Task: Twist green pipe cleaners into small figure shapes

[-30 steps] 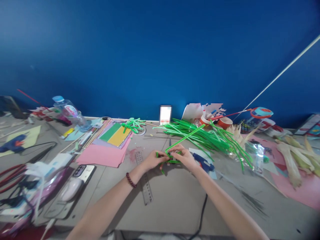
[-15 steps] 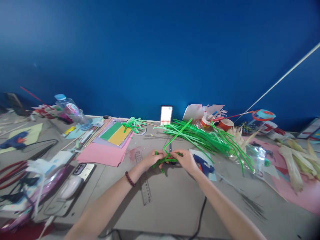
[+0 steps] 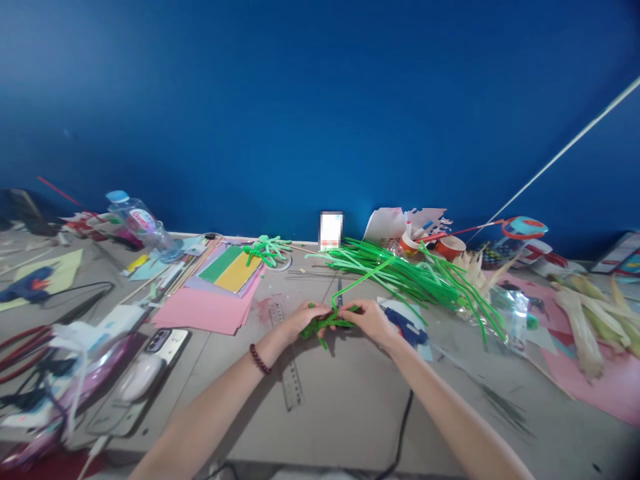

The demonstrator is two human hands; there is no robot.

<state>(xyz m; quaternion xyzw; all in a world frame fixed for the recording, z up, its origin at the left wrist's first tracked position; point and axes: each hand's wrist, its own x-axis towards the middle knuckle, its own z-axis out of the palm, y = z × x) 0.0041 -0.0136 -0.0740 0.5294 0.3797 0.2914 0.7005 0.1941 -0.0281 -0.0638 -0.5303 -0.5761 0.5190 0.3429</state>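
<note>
Over the middle of the table, both hands work on green pipe cleaners (image 3: 327, 323) twisted together into a small bundle. My left hand (image 3: 306, 317), with a dark beaded bracelet at the wrist, is closed around the bundle's left part. The fingertips of my right hand (image 3: 369, 318) pinch it at the right. One long green strand (image 3: 363, 275) rises from between the hands and leans to the upper right. Part of the bundle is hidden by the fingers. Under my left forearm lies a clear ruler (image 3: 293, 380). A blue glue gun (image 3: 407, 327) rests just beyond my right hand.
A big heap of green pipe cleaners (image 3: 405, 270) lies at the back right, near paper cups (image 3: 450, 247). Coloured paper (image 3: 210, 308), a water bottle (image 3: 143, 223) and a phone (image 3: 167, 343) are at the left. Corn husks (image 3: 583, 327) lie far right.
The long green strand has swung lower, tilting further right. Both hands keep hold of the bundle in nearly the same place.
</note>
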